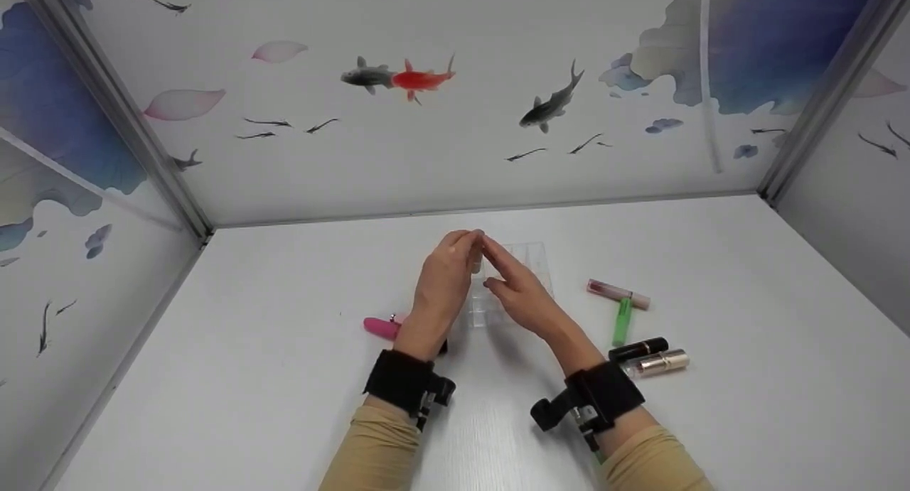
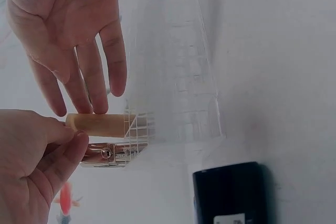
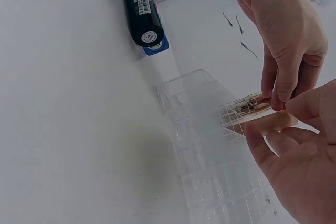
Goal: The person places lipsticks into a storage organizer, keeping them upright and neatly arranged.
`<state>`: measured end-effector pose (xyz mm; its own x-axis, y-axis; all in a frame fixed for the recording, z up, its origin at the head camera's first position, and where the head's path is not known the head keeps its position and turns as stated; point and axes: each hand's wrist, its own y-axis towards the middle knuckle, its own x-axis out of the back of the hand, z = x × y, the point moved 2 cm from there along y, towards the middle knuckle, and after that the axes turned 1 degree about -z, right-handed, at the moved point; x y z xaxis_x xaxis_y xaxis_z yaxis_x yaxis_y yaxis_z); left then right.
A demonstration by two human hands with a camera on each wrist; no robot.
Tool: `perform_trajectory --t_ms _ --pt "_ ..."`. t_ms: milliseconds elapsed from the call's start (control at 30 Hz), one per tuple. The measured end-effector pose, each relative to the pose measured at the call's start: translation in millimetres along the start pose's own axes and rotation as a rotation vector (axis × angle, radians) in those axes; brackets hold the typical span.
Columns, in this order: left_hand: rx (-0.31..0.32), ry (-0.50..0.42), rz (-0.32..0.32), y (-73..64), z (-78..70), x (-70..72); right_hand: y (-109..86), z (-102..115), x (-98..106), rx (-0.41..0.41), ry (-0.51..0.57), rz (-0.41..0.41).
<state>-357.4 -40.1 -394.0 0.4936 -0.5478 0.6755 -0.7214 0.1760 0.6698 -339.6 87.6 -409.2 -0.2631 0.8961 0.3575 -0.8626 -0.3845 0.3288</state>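
A clear compartment organizer (image 1: 537, 263) stands beneath both hands. In the left wrist view a tan tube (image 2: 102, 125) and a gold lipstick tube (image 2: 113, 154) rise side by side from its gridded end. My left hand (image 1: 442, 278) bends down over them, thumb and fingertips pinching the upper end of the gold tube beside the tan one. Nearly straight, the fingers of my right hand (image 1: 522, 292) reach the tan tube's top from the other side, thumb spread lower down. The head view hides most of both tubes behind the hands.
Right of the organizer lie a pinkish lip gloss (image 1: 618, 293), a green tube (image 1: 623, 322), a black tube (image 1: 638, 350) and a gold-and-clear lipstick (image 1: 661, 363). A pink tube (image 1: 382, 327) is by the left wrist. A dark bottle (image 3: 142, 11) lies near a blue item (image 3: 157, 46).
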Motion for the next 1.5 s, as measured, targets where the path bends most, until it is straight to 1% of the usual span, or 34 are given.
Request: perform_trajectory --t_ms 67,133,300,500,633,733,833,933,1033,1167,1233,1300,1367,1433,1500 --pt "-0.013 0.014 -0.007 -0.4 0.6 0.0 -2.6 9 0 -0.007 0.002 0.012" --pt "-0.027 0.024 -0.008 -0.9 1.0 0.4 -2.8 8 0 -0.005 0.012 0.026" --pt "-0.057 0.069 -0.005 -1.6 0.7 2.4 2.5 -16 -2 0.005 0.028 0.029" --pt "-0.074 0.106 -0.009 -1.8 0.6 3.1 1.6 -18 -3 0.016 -0.008 0.016" --pt "-0.065 0.094 -0.001 -2.3 1.4 3.4 1.1 -20 -3 0.044 -0.001 0.014" --pt "-0.050 0.066 0.004 -2.6 1.8 3.8 1.0 -20 -3 0.054 0.015 0.009" --pt "-0.027 0.025 0.008 -2.1 1.5 5.6 0.9 -19 -3 0.031 0.017 -0.004" --pt "0.002 -0.023 0.003 -0.9 0.3 10.5 0.9 -16 -2 0.000 0.009 -0.031" --pt "0.024 -0.042 -0.003 0.2 -1.4 17.7 0.8 -10 0 -0.037 -0.022 -0.090" --pt "0.017 -0.044 0.002 -1.0 -2.6 29.0 0.1 -2 3 -0.054 -0.056 -0.192" --pt "0.009 -0.035 0.011 -2.8 -1.3 34.9 -0.4 2 4 -0.045 -0.059 -0.240" --pt "0.015 -0.021 0.036 -5.5 1.0 41.3 -0.7 6 5 -0.026 -0.056 -0.276" --pt "0.040 0.002 0.094 -8.4 4.1 47.7 -0.9 10 4 -0.005 -0.053 -0.299" --pt "0.074 0.017 0.177 -11.4 6.7 54.0 -1.1 15 3 0.014 -0.056 -0.302" --pt "0.103 0.031 0.278 -14.9 8.8 59.6 -1.6 20 1 0.028 -0.061 -0.288"
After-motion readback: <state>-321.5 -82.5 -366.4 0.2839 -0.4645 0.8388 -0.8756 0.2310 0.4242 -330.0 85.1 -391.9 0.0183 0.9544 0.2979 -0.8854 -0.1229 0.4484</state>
